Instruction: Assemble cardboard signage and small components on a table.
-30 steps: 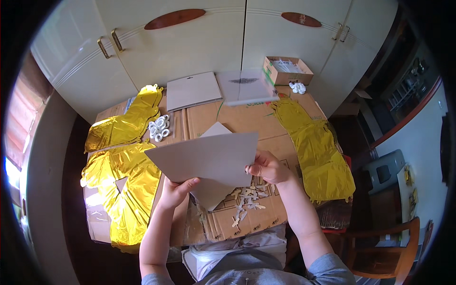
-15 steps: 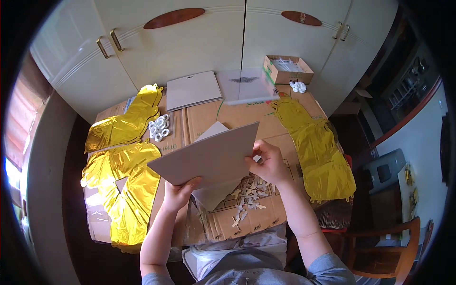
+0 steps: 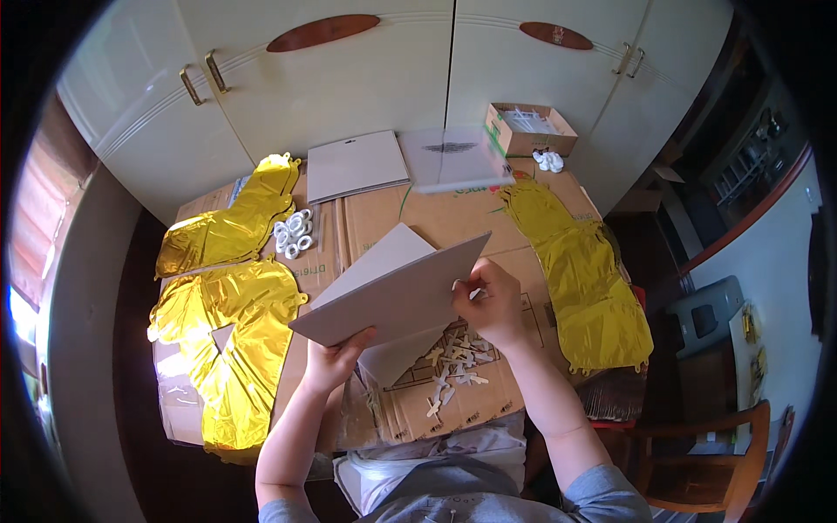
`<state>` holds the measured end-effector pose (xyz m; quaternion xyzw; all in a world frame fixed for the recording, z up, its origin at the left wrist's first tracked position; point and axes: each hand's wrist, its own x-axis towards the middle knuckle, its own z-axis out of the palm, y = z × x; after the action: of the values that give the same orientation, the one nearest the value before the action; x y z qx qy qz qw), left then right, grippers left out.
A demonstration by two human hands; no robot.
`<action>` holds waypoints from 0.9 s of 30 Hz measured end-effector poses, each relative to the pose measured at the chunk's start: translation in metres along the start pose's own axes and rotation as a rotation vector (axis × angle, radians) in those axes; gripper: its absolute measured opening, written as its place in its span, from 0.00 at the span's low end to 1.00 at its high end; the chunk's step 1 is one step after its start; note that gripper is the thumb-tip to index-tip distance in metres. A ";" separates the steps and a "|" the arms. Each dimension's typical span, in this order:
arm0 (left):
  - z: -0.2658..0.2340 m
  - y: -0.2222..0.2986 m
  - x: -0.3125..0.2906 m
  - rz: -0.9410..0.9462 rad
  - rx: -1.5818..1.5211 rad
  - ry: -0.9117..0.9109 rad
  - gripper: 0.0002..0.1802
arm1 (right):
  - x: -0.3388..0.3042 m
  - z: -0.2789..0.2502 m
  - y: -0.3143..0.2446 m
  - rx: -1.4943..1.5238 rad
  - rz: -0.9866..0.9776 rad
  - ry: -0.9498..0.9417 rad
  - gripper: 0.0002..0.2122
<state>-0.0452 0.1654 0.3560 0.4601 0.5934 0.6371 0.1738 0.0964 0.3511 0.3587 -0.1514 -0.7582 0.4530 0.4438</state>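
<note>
A flat grey cardboard sheet [image 3: 392,292] is held tilted above the table. My left hand [image 3: 336,359] grips its lower left edge, thumb on the near face. By the sheet's right edge, my right hand [image 3: 494,307] has its fingers curled into a pinch; a small whitish bit shows at the fingertips, too small to name. Behind and partly hidden by the held sheet lies another grey sheet [image 3: 388,247]. Below my hands, a scatter of small pale cut-out pieces [image 3: 455,359] covers part of the cardboard.
Gold foil sheets lie at the left [image 3: 248,349] and right [image 3: 588,288]. White tape rolls [image 3: 293,234] sit at the left. Farther back are stacked grey boards [image 3: 357,166], a clear plastic sheet [image 3: 449,161] and an open box [image 3: 532,142]. A wooden chair [image 3: 750,462] stands lower right.
The held sheet has shifted slightly right and down, uncovering more of the sheet behind it. My left hand moved a little right with it; my right hand stays near its right edge.
</note>
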 end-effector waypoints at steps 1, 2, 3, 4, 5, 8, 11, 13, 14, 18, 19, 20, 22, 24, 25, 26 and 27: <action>0.000 -0.001 -0.001 -0.002 -0.001 0.001 0.09 | 0.000 0.002 -0.003 -0.042 0.000 0.028 0.06; -0.001 -0.002 -0.002 -0.005 -0.002 0.001 0.10 | -0.001 0.003 -0.005 -0.061 -0.016 0.039 0.06; -0.001 -0.002 -0.003 -0.008 -0.002 0.002 0.10 | -0.001 0.004 -0.006 -0.080 -0.031 0.049 0.06; -0.001 -0.001 -0.002 -0.024 -0.038 0.014 0.10 | -0.001 0.003 -0.006 -0.105 -0.046 0.064 0.06; 0.000 0.001 0.000 -0.041 -0.073 0.026 0.09 | 0.000 0.001 -0.004 -0.017 -0.031 0.015 0.06; -0.002 0.003 0.002 -0.070 -0.119 0.017 0.09 | 0.003 -0.001 0.008 0.200 -0.005 -0.093 0.05; -0.001 0.006 0.002 -0.074 -0.108 0.017 0.10 | 0.003 -0.001 0.009 0.209 -0.004 -0.096 0.05; 0.001 0.006 0.002 -0.053 -0.064 0.027 0.10 | 0.001 0.000 0.003 0.087 0.009 -0.059 0.05; 0.002 0.003 0.001 -0.034 -0.028 0.033 0.10 | 0.000 0.001 -0.001 0.049 0.007 -0.034 0.05; 0.000 -0.003 -0.001 0.009 0.021 0.008 0.10 | -0.002 0.005 -0.004 -0.017 0.037 0.024 0.06; 0.000 -0.003 -0.001 0.010 0.022 0.008 0.10 | -0.003 0.006 -0.002 -0.010 0.055 0.026 0.06; 0.000 -0.003 -0.001 0.010 0.023 0.009 0.10 | -0.004 0.005 -0.003 -0.015 0.084 0.016 0.06; 0.001 -0.002 -0.002 0.016 0.046 0.015 0.10 | -0.004 0.004 -0.006 -0.026 0.144 -0.003 0.06; 0.003 0.001 -0.003 0.028 0.093 0.027 0.10 | -0.005 0.004 -0.004 -0.001 0.143 -0.001 0.06; 0.003 0.002 -0.002 0.010 0.047 0.023 0.10 | -0.006 0.004 -0.002 0.011 0.143 0.001 0.05; 0.002 0.003 0.000 -0.007 0.001 0.019 0.09 | -0.006 0.004 0.001 0.119 0.117 -0.031 0.05; 0.002 0.003 0.001 -0.025 -0.044 0.015 0.09 | -0.004 0.003 0.005 0.227 0.091 -0.063 0.04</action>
<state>-0.0434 0.1663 0.3590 0.4440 0.5861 0.6514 0.1873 0.0955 0.3495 0.3520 -0.1201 -0.7078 0.5602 0.4133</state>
